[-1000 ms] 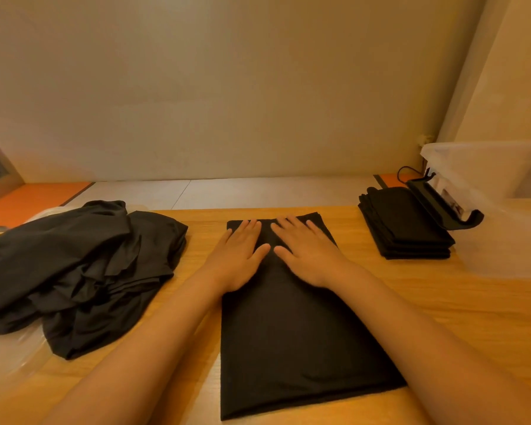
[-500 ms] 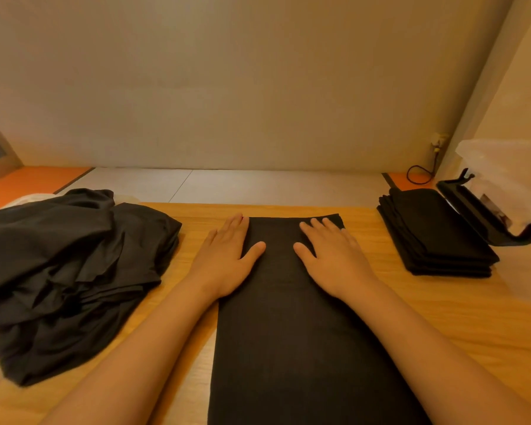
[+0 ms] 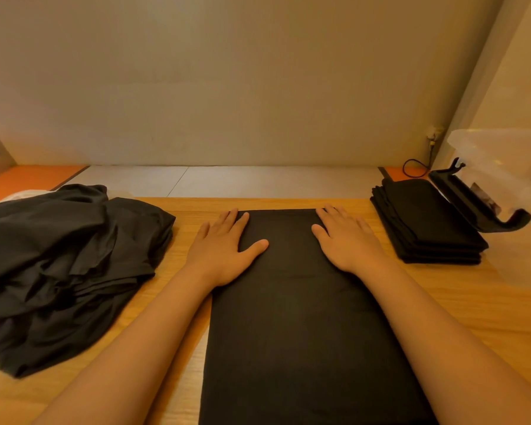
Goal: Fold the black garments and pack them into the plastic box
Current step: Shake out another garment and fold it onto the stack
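A long black garment, folded into a narrow rectangle, lies flat on the wooden table in front of me. My left hand presses flat on its far left edge, fingers straight. My right hand lies flat on its far right edge. A loose pile of unfolded black garments sits at the left. A neat stack of folded black garments stands at the right. The clear plastic box is at the far right, partly cut off by the frame.
A black clip-like handle or lid part leans by the box, next to the folded stack. A cable and wall socket sit at the back right. Beyond the wooden table runs a white and orange floor strip under the wall.
My two hands have slid apart from the middle of the garment's far end to its left and right edges. The view has shifted so the box sits further right.
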`<state>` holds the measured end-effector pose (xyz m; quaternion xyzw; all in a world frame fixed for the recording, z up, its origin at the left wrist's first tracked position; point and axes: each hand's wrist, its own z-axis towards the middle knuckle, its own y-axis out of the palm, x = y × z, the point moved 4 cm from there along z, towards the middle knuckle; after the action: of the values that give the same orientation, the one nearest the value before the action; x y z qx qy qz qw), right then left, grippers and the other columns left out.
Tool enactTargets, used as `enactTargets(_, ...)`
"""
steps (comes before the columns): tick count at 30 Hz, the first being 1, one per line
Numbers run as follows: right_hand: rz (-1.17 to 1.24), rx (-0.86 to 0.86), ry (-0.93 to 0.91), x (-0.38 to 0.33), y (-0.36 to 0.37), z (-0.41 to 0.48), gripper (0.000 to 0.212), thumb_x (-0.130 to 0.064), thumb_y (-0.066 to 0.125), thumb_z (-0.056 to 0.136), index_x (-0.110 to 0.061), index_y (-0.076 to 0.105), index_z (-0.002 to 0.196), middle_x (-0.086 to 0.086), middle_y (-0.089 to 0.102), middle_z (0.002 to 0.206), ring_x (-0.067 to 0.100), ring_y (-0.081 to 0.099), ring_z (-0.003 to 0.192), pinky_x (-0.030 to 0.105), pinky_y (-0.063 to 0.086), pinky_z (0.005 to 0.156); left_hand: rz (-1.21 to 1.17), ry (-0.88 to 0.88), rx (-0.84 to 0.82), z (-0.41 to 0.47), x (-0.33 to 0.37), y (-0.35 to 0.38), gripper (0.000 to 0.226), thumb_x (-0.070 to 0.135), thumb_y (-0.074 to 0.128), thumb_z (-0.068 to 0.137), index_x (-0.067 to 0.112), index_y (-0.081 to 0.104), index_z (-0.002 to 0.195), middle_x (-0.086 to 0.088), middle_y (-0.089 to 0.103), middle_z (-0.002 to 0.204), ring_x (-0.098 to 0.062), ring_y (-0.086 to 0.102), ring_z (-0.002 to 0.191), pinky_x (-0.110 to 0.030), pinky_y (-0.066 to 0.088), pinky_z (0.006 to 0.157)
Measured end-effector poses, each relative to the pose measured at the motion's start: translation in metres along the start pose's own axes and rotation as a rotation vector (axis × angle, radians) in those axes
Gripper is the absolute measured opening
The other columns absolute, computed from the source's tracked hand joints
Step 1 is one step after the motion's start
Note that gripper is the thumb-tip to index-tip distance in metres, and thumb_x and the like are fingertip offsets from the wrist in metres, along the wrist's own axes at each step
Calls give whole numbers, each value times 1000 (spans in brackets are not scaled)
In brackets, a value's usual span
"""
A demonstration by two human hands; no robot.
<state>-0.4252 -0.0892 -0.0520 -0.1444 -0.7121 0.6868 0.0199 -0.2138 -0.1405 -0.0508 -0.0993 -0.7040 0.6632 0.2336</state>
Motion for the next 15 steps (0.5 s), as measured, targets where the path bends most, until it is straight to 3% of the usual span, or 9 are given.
enactTargets(7,80,59,12,-3,-21,-11,57,-42,19,104,-20,2,154,0,-5,162,16,-8,148,38,-1,118,-105,16,98,-8,-2,-11,73,63,25,94,29,4,154,5,-6,162,-11,-6,148,-38,-4,120)
enactTargets(11,76,154,-166,-40,-56,-49,55,-40,23,104,-23,7,154,-5,-1,162,12,-8,148,38,-3,118,-114,130,79,-33,20,-25,64,51,24,100,28,-1,154,8,-7,161,-5,-9,146,-33,-5,120)
enactTargets(15,-27,-73,-249,-68,-12,-81,58,-46,20,103,-28,-2,153,-8,-8,161,10,-13,146,37,-5,118,68,211,-65,-58,44,-2,64,50,20,101,25,-10,152,8,-15,159,-4,-16,144,-32,-7,120)
